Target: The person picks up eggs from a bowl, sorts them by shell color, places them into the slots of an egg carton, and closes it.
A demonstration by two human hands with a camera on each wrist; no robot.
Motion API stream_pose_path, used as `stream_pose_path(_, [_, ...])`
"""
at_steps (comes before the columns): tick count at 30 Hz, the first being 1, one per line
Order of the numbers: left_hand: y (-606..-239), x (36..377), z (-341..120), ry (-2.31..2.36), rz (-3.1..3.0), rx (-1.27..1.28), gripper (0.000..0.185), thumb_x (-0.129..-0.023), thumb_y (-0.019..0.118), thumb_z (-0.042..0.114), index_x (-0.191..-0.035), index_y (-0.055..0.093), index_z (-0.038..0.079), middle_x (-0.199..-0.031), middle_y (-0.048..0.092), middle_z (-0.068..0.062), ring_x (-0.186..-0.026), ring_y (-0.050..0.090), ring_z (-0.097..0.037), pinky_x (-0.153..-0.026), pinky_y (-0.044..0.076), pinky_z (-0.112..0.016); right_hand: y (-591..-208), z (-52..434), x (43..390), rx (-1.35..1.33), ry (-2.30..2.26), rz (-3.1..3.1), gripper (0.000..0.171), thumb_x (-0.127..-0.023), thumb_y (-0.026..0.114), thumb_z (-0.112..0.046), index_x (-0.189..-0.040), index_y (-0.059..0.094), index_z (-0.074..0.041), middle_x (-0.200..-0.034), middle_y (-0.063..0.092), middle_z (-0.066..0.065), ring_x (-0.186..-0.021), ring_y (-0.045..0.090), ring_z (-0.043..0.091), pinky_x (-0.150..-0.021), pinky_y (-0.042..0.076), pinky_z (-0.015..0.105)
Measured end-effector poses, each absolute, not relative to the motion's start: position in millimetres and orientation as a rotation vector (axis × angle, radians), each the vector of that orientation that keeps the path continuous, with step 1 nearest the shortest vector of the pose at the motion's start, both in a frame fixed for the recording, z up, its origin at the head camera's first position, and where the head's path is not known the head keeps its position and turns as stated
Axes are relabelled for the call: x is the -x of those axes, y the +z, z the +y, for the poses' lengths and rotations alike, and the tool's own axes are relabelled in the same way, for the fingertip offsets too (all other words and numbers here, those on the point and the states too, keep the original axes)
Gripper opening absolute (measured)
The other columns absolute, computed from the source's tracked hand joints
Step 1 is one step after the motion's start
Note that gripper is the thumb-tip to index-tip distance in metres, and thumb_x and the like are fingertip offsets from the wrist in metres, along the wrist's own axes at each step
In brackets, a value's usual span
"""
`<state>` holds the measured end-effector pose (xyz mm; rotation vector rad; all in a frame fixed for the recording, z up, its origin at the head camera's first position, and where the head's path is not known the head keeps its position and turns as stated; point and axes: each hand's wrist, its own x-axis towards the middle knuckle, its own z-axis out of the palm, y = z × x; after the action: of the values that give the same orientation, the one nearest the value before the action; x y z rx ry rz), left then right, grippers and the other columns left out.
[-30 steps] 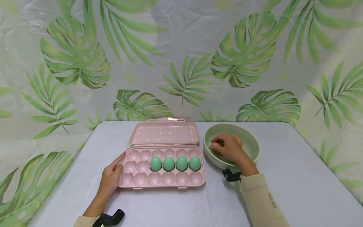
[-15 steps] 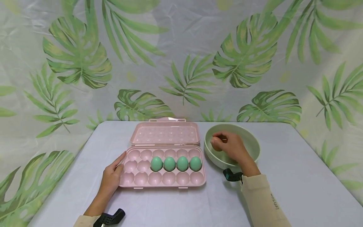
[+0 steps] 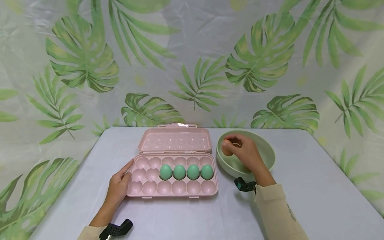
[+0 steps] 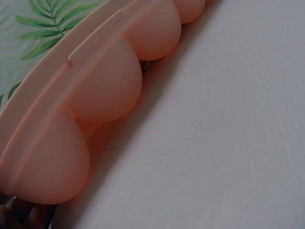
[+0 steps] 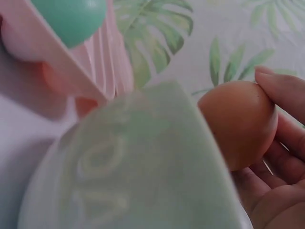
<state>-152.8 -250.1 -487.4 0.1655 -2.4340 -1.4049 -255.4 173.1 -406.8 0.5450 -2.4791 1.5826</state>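
Note:
In the head view, my left hand (image 3: 117, 186) grips the left edge of an open pink egg box (image 3: 179, 187). Fingertips (image 4: 24, 217) show under the box's cups in the left wrist view. Several green eggs (image 3: 179, 172) fill the right part of its middle row. Over the left side of a pale green bowl (image 3: 265, 148), my right hand (image 3: 249, 153) pinches a brown egg (image 3: 226, 148) between thumb and fingers. The right wrist view shows this egg (image 5: 236, 126) beyond the bowl's rim, partly covered by the fingers. My right hand hides part of the bowl's inside.
The box's lid (image 3: 175, 140) lies folded back behind the tray. The bowl stands close to the box's right side. A white cloth (image 3: 318, 186) covers the table, and a leaf-patterned curtain (image 3: 204, 43) hangs behind its far edge.
My right hand has raised the brown egg from inside the bowl towards its left rim. Orange-brown shapes behind the hand have gone from sight. The left hand keeps its hold on the box.

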Motion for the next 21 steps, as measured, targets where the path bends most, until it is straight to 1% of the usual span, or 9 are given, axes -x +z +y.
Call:
stream_pose_path(4, [-487.3, 152.4, -250.2, -1.407, -2.437, -0.159, 0.044, -0.098, 0.042, 0.010, -0.142, 0.049, 0.009, -0.146, 0.046, -0.006, -0.139, 0.034, -0.027, -0.111, 0.029, -0.048, -403.6, 170.1, 254.3, -0.548, 1.690, -2.417, 0.037, -0.088, 0.071, -0.021, -0.117, 0.065, 0.000, -0.112, 0.067, 0.012, -0.107, 0.061, 0.022, -0.097, 0.048, 0.033])
stream_pose_path(10, [-487.4, 151.9, -249.8, -1.435, -2.439, -0.176, 0.044, -0.098, 0.042, 0.010, -0.142, 0.049, 0.009, -0.146, 0.045, -0.006, -0.140, 0.033, -0.026, -0.111, 0.028, -0.047, -396.0, 165.4, 251.0, -0.532, 1.790, -2.343, 0.036, -0.086, 0.073, -0.025, -0.114, 0.067, -0.004, -0.111, 0.067, 0.010, -0.103, 0.062, 0.015, -0.095, 0.048, 0.028])
stream_pose_path(12, [-487.2, 151.8, -249.6, -1.439, -2.441, -0.182, 0.044, -0.098, 0.042, 0.010, -0.142, 0.049, 0.009, -0.146, 0.045, -0.006, -0.140, 0.033, -0.026, -0.112, 0.028, -0.047, -393.1, 163.9, 248.9, -0.532, 1.808, -2.322, 0.034, -0.086, 0.073, -0.022, -0.113, 0.067, -0.003, -0.112, 0.067, 0.013, -0.103, 0.062, 0.016, -0.094, 0.049, 0.026])
stream_pose_path(18, [-487.0, 151.5, -249.9, -1.428, -2.438, -0.188, 0.044, -0.098, 0.042, 0.010, -0.142, 0.049, 0.009, -0.146, 0.046, -0.005, -0.140, 0.033, -0.026, -0.112, 0.028, -0.047, -374.1, 155.8, 229.6, -0.594, 1.790, -2.291, 0.031, -0.087, 0.071, -0.010, -0.112, 0.065, 0.007, -0.110, 0.066, 0.022, -0.100, 0.064, 0.019, -0.089, 0.051, 0.024])
stream_pose_path(21, [-486.6, 152.1, -249.6, -1.430, -2.437, -0.179, 0.044, -0.098, 0.042, 0.010, -0.142, 0.049, 0.008, -0.146, 0.046, -0.006, -0.140, 0.033, -0.026, -0.112, 0.027, -0.047, -375.6, 154.1, 226.0, -0.603, 1.780, -2.278, 0.030, -0.086, 0.072, -0.010, -0.111, 0.066, 0.006, -0.106, 0.067, 0.020, -0.098, 0.065, 0.017, -0.086, 0.052, 0.023])
